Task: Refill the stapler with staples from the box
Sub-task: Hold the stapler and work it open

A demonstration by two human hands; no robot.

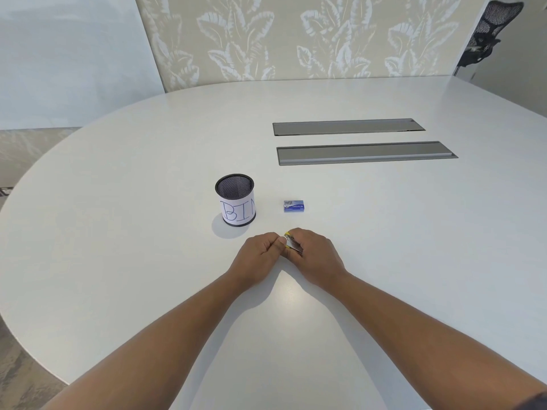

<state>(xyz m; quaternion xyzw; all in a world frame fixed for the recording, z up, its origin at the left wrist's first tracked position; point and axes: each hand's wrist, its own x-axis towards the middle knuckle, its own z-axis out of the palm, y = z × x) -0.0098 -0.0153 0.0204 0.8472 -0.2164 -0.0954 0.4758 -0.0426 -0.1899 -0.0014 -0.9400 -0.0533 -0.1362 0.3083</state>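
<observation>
A small yellow stapler point(291, 244) with a silver metal part sits between my two hands just above the white table point(384, 247). My right hand point(315, 255) grips its body from the right, fingers curled over it. My left hand point(260, 255) pinches the stapler's left end with thumb and fingertips. Most of the stapler is hidden under my fingers. The small blue box of staples point(294, 205) lies closed on the table a little beyond my hands.
A black mesh cup point(236, 199) with a paper label reading "BIN" stands left of the box. Two long grey cable hatches point(364, 142) lie flush in the table farther back. A black office chair point(488, 34) is at the far right.
</observation>
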